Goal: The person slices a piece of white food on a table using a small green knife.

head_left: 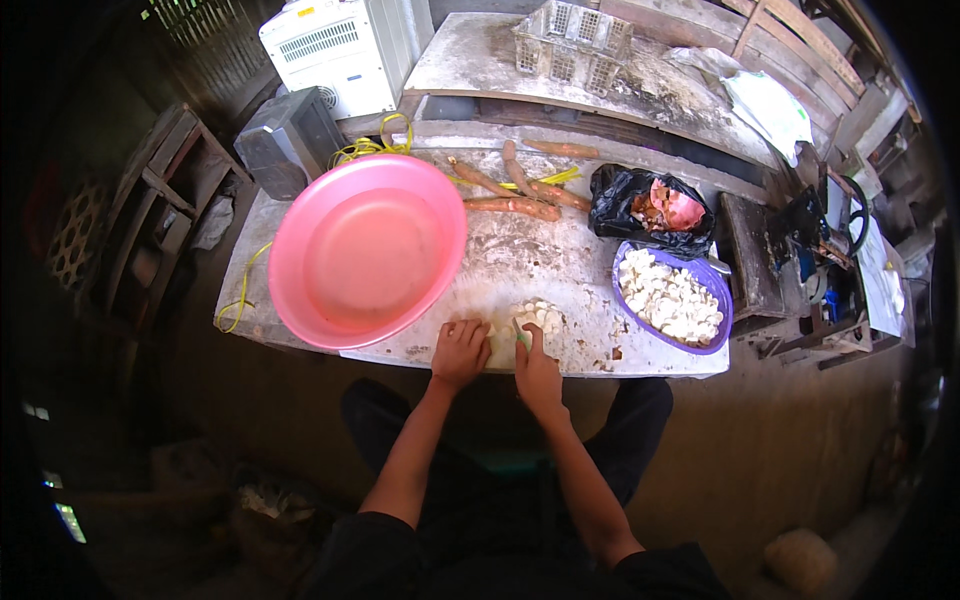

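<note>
At the front edge of the worn table, my left hand is closed over a pale peeled cassava piece, most of it hidden by the fingers. My right hand grips a small knife with a green handle, its blade beside the cassava. Just beyond the knife lies a small heap of white cut cassava pieces. To the right, a purple oval basin holds many more such pieces. Several unpeeled brown cassava roots lie toward the table's back.
A large pink basin takes up the table's left side. Behind the purple basin sits a black plastic bag with peels in it. Yellow cord, a grey speaker-like box and a white appliance stand back left; a plastic crate is farther back.
</note>
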A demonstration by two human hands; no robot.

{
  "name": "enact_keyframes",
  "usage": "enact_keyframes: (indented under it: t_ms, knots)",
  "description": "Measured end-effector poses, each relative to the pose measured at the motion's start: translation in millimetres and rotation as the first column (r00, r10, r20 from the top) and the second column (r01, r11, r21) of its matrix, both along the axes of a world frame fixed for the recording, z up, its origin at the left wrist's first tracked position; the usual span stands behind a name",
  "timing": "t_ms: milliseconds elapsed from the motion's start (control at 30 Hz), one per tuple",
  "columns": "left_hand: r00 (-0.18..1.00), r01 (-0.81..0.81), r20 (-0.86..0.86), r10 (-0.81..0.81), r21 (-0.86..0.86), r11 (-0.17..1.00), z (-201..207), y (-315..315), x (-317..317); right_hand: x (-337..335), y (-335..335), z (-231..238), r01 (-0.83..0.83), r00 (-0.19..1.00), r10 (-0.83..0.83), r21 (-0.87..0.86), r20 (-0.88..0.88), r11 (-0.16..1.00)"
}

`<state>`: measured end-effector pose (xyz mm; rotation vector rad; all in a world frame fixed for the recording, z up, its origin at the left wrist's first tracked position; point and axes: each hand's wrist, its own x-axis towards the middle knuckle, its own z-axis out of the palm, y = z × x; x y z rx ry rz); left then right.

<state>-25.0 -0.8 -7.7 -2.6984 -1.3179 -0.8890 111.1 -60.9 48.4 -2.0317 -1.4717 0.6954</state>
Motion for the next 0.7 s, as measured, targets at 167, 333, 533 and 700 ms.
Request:
enact_keyframes:
  t_ms: [167,333,533,700]
  knots:
    - [1.000,0.003,0.016,-0.003,-0.004,1.000,0.3,0.0,-3.2,12.5,-0.8,-1.9,-0.060,0.994,0.064,-0.050,0.092,0.997]
    - [0.999,0.002,0.035,-0.003,0.022,1.000,0.8,-0.3,-2.7,14.8,-2.8,-1.2,0.010,0.989,-0.003,-0.049,0.148,0.999]
    - [0.999,0.015,0.041,-0.015,0.018,1.000,1.0,-0.2,-0.3,-3.6,-4.3,-12.8,-0.007,0.997,0.005,-0.029,-0.079,1.000]
    - [0.997,0.045,0.068,-0.046,0.014,0.999,2.1,-0.4,4.1,-12.3,0.1,-19.2,-0.064,0.990,0.057,-0.051,-0.128,0.997]
